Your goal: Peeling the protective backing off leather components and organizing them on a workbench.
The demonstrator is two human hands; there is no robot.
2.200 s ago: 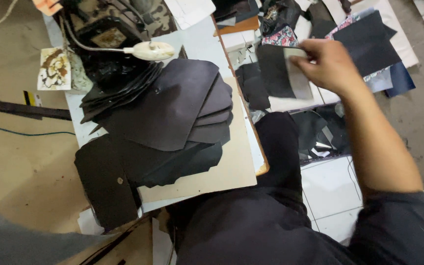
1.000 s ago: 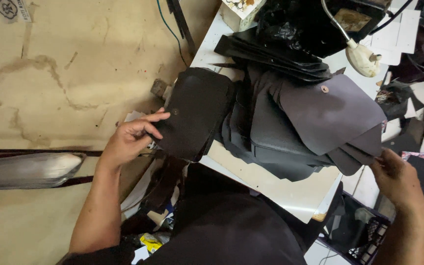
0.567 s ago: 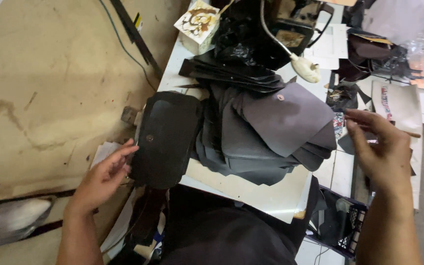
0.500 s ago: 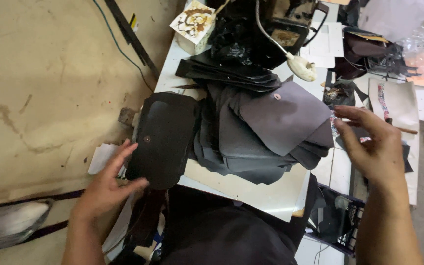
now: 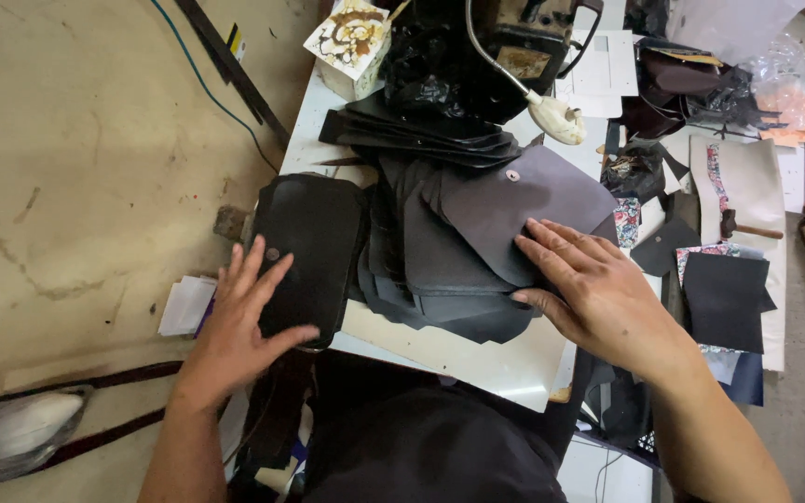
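Cluttered white tabletop (image 5: pixel 477 359) over a stained concrete floor (image 5: pixel 76 168). My left hand (image 5: pixel 239 321) lay flat, fingers spread open, on the black leather pouch (image 5: pixel 314 247) at the tabletop's left edge. My right hand (image 5: pixel 598 289) pressed open-fingered on the stack of dark leather flaps (image 5: pixel 463 242) mid-table, sewing machine (image 5: pixel 514 37) behind.

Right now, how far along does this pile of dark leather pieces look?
Done: one black pouch-like piece lies apart at the table's left edge, under the left hand. In hand: the right hand lies flat on the top grey flap with a snap of the fanned stack. Left: that stack looks thick, and more black pieces lie by the sewing machine.
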